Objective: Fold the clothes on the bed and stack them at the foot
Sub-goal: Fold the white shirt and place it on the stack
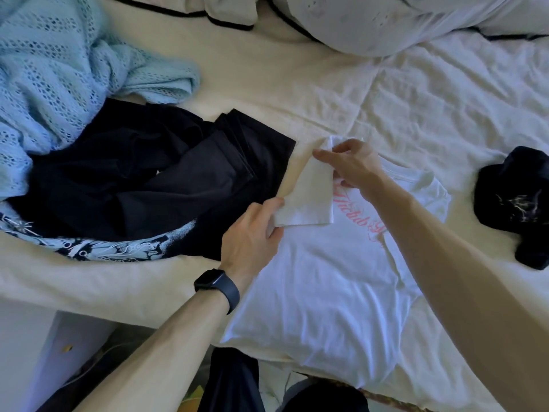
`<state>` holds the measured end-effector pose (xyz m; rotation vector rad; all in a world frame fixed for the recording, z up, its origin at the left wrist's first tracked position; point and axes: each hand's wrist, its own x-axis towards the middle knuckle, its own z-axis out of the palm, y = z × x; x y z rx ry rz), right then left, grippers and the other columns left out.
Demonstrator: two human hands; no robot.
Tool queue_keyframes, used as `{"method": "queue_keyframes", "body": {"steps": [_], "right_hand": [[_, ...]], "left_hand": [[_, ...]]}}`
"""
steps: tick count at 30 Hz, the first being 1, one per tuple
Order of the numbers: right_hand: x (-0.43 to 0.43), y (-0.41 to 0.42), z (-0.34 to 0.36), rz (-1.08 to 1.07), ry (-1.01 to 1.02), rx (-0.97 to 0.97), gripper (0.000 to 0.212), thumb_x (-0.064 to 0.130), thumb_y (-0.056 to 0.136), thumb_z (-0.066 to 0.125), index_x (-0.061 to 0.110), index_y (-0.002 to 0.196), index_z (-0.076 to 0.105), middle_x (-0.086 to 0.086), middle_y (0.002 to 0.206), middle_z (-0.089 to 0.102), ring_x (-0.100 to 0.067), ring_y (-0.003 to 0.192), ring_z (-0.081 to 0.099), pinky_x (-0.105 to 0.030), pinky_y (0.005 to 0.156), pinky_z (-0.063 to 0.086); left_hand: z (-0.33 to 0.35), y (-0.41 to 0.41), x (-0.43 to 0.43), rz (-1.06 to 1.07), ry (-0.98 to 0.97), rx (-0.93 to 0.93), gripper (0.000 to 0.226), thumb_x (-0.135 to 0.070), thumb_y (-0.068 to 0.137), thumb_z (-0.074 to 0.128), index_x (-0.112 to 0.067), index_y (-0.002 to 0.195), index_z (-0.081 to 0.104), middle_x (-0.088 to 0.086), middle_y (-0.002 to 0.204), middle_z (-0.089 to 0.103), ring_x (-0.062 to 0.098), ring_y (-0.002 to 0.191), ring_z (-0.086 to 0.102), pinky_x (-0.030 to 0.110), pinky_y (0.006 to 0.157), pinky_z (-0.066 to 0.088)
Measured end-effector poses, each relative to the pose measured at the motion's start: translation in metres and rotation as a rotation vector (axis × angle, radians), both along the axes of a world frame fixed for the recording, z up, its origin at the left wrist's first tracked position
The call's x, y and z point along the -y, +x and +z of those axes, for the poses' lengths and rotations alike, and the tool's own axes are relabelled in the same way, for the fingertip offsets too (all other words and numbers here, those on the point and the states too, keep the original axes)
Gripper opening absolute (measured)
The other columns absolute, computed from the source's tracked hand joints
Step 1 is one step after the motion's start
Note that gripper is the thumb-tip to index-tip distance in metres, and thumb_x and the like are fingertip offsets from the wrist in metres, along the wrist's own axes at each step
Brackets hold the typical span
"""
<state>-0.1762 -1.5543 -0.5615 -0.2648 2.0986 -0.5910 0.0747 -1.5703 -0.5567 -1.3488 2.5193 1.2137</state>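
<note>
The bed (267, 93) carries a white T-shirt (326, 278); left of it lie black clothes (133, 173) and a blue knit (59, 69), right of it a small dark garment (511, 203).

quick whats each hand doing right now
Left hand: closed, pinching the lower edge of the white T-shirt's folded-in sleeve.
Right hand: closed, pinching the same sleeve's upper end.

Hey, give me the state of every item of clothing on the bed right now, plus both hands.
white T-shirt: spread flat, one sleeve folded inward.
left hand: pinches that sleeve's hem.
right hand: pinches that sleeve's top edge.
blue knit: crumpled, unfolded.
black clothes: heaped, loose.
small black garment: bunched up.
</note>
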Motion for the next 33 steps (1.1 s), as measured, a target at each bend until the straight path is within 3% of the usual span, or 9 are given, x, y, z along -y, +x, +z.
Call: {"method": "queue_keyframes", "body": {"steps": [3,6,10,14,17,20,26,31,33], "right_hand": [[-0.004,0.003,0.004,0.131,0.173,0.133,0.048,0.049,0.072,0.087,0.018,0.098,0.061,-0.003,0.092,0.074,-0.018,0.081,0.073,-0.036,0.073,0.061],[-0.014,0.006,0.005,0.272,0.254,0.159,0.035,0.025,0.078,0.086,0.020,0.096,0.057,-0.005,0.091,0.073,-0.018,0.076,0.074,-0.034,0.063,0.063],[-0.039,0.006,0.002,0.090,0.160,0.060,0.022,0.008,0.082,0.077,0.013,0.094,0.060,-0.014,0.085,0.074,-0.018,0.062,0.070,-0.031,0.061,0.060],[-0.058,0.010,0.005,0.195,0.188,-0.102,0.026,0.025,0.079,0.079,0.019,0.093,0.058,-0.002,0.079,0.070,-0.025,0.064,0.068,-0.028,0.055,0.054],[-0.062,0.018,0.009,0.181,0.212,-0.015,0.039,0.034,0.076,0.085,0.017,0.097,0.058,-0.001,0.086,0.067,-0.022,0.072,0.066,-0.041,0.070,0.059],[-0.069,0.026,0.010,0.212,0.241,0.007,0.035,0.026,0.077,0.081,0.013,0.102,0.061,-0.005,0.089,0.071,-0.027,0.085,0.071,-0.048,0.081,0.061],[-0.074,0.031,0.009,0.242,0.208,-0.053,0.034,0.034,0.081,0.081,0.015,0.103,0.062,-0.001,0.092,0.068,-0.022,0.088,0.065,-0.037,0.071,0.054],[-0.067,0.030,0.005,0.235,0.224,-0.130,0.031,0.049,0.083,0.071,0.023,0.091,0.055,0.006,0.084,0.062,-0.014,0.079,0.059,-0.031,0.059,0.042],[-0.057,0.029,0.001,0.137,0.145,-0.212,0.038,0.056,0.084,0.066,0.022,0.099,0.056,0.010,0.089,0.062,-0.012,0.083,0.059,-0.031,0.067,0.044]], "left_hand": [[-0.002,-0.007,0.000,-0.175,-0.083,-0.004,0.038,-0.031,0.094,0.067,-0.035,0.131,0.058,-0.009,0.100,0.053,0.016,0.084,0.058,0.034,0.063,0.053],[-0.006,-0.009,-0.001,-0.216,-0.138,-0.033,0.042,-0.009,0.087,0.066,-0.026,0.126,0.065,-0.001,0.093,0.057,0.023,0.068,0.059,0.034,0.052,0.047],[-0.010,-0.008,0.000,-0.096,-0.042,0.034,0.039,-0.022,0.092,0.061,-0.026,0.130,0.056,-0.003,0.093,0.058,0.025,0.070,0.060,0.033,0.059,0.046],[-0.012,-0.013,0.001,-0.042,0.059,0.081,0.028,-0.029,0.091,0.056,-0.031,0.118,0.059,-0.007,0.098,0.059,0.024,0.085,0.064,0.038,0.068,0.052],[-0.010,-0.017,0.003,-0.043,0.072,0.124,0.023,-0.032,0.092,0.055,-0.031,0.114,0.058,-0.008,0.100,0.060,0.023,0.087,0.063,0.038,0.067,0.052],[-0.008,-0.018,0.004,-0.012,0.016,0.152,0.014,-0.028,0.093,0.052,-0.028,0.106,0.057,-0.009,0.095,0.064,0.022,0.079,0.061,0.031,0.058,0.039],[-0.003,-0.012,-0.001,0.002,-0.040,0.140,0.020,-0.022,0.093,0.050,-0.021,0.110,0.061,-0.003,0.092,0.065,0.026,0.077,0.062,0.031,0.060,0.036],[0.000,-0.023,-0.004,0.138,0.076,0.125,0.036,-0.056,0.096,0.037,-0.030,0.106,0.061,-0.012,0.094,0.062,0.017,0.086,0.061,0.035,0.071,0.048],[-0.005,-0.031,-0.002,0.104,0.043,0.218,0.038,-0.062,0.095,0.043,-0.029,0.106,0.060,-0.010,0.097,0.065,0.020,0.087,0.063,0.036,0.069,0.048]]}}
